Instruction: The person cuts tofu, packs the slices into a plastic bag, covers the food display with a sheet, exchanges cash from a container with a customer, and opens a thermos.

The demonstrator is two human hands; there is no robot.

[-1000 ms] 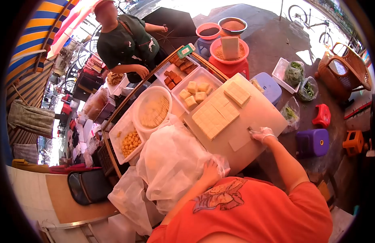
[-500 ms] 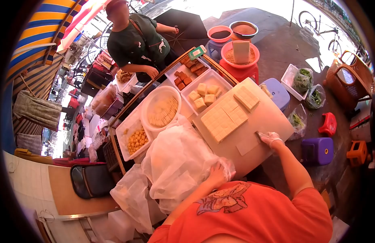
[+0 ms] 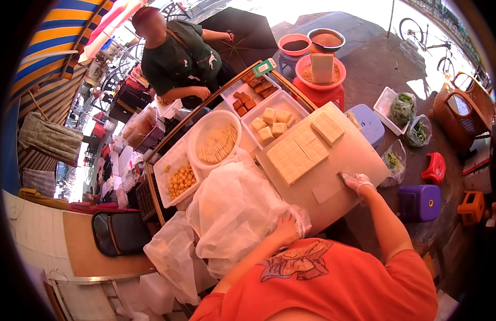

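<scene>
My right hand [image 3: 357,183], in a clear plastic glove, is closed around the handle of a cleaver. The cleaver's broad blade [image 3: 328,188] lies nearly flat over the pale board [image 3: 360,155]. Farther up the board sits a scored slab of tofu [image 3: 296,155], with a smaller tofu block [image 3: 327,129] beside it. My left hand [image 3: 286,229] is at the board's near left edge, with fingers curled against crinkled clear plastic [image 3: 301,220]. A large white plastic sheet [image 3: 232,208] covers something to the left of that hand.
Beyond the board stand a tray of tofu cubes [image 3: 291,101], a round tub [image 3: 240,134] and a tray of yellow balls [image 3: 161,170]. Across the stall a person [image 3: 178,59] stands by a black umbrella [image 3: 242,37]. Stools, including a purple one [image 3: 419,203], stand right.
The view has shifted slightly. Both my hands and the cleaver stay in nearly the same place. The person across the stall has turned their head a little.
</scene>
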